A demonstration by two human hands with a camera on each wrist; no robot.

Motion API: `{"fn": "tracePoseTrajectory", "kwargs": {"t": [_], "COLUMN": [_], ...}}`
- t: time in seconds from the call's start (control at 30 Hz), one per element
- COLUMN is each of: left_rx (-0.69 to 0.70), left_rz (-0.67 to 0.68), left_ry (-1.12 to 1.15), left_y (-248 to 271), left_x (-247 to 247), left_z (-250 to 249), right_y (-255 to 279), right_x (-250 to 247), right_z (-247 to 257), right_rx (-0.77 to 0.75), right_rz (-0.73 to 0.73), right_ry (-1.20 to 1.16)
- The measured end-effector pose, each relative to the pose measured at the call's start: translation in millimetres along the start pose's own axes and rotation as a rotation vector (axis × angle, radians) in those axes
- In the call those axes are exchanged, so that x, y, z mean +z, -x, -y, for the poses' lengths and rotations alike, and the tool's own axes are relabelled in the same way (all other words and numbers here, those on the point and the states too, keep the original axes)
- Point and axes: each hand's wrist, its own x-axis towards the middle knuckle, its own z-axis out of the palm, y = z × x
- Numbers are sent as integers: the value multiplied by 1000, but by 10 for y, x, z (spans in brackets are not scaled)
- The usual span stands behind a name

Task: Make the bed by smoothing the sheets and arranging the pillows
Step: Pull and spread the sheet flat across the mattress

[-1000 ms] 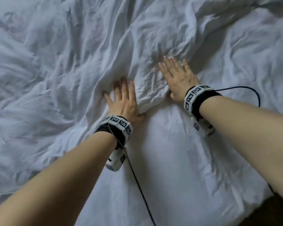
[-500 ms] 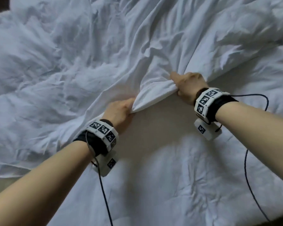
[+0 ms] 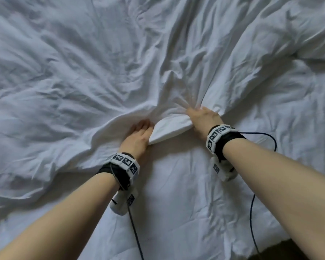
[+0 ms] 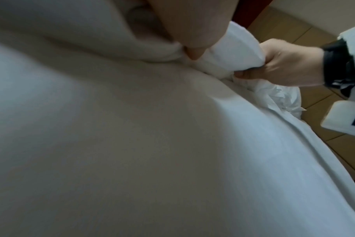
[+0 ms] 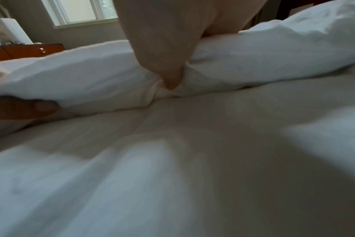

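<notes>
A crumpled white duvet (image 3: 105, 76) covers the far part of the bed, and its near edge (image 3: 169, 128) lies folded over the flat white sheet (image 3: 176, 212). My left hand (image 3: 144, 128) grips that edge from the left, its fingers tucked under the fold. About a hand's width to the right, my right hand (image 3: 197, 113) clutches a bunch of the same edge. In the left wrist view, my left hand (image 4: 192, 51) pinches the fabric and the right hand (image 4: 284, 64) is fisted in it. The right wrist view shows the right hand (image 5: 166, 77) pressing into the duvet (image 5: 91, 77).
Dark cables (image 3: 251, 212) run from both wrist units across the sheet toward me. A tiled floor (image 4: 290, 24) lies beyond the bed's side. Beyond the duvet in the right wrist view stand a wooden dresser (image 5: 30, 49) and a window (image 5: 81, 11).
A second ago both hands lay flat with straight fingers on the duvet. They have since curled round its near edge, and the fabric is bunched between them.
</notes>
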Motion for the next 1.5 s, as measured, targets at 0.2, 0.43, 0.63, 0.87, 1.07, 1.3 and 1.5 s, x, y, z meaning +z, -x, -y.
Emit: {"fn": "tracePoseTrajectory", "kwargs": {"t": [0.2,0.43,0.63,0.87,1.07,1.3,1.5], "left_rx": [-21,194,-223,-327,-342,-61,-107], "left_rz": [-6,-91,-98,34,-77,-143,94], "left_ry": [-110,-228,-154,-225,-128,95,-89], "left_y": [-146,-1531,-3078,-3609,-3476,-2580,-2858], "left_x": [-147,-67,147,397,79,129,743], "left_z": [-585,-1989,-2719,-2547,-2784,-3162,-2967], "right_y": [-8,-586,-1272,-1990,-1683,-351,-443], "right_x": [217,201,129,152,-182,-294,581], "right_z": [-551,-2264,-3633,-4105,-4048,-4302,-4225], "right_rx": [-89,76,56,-57,-39,-20,-101], "right_rz": [-176,-268,-318,-147,-142,-40,167], "right_ry": [38,31,135,95,-76,-91,-34]}}
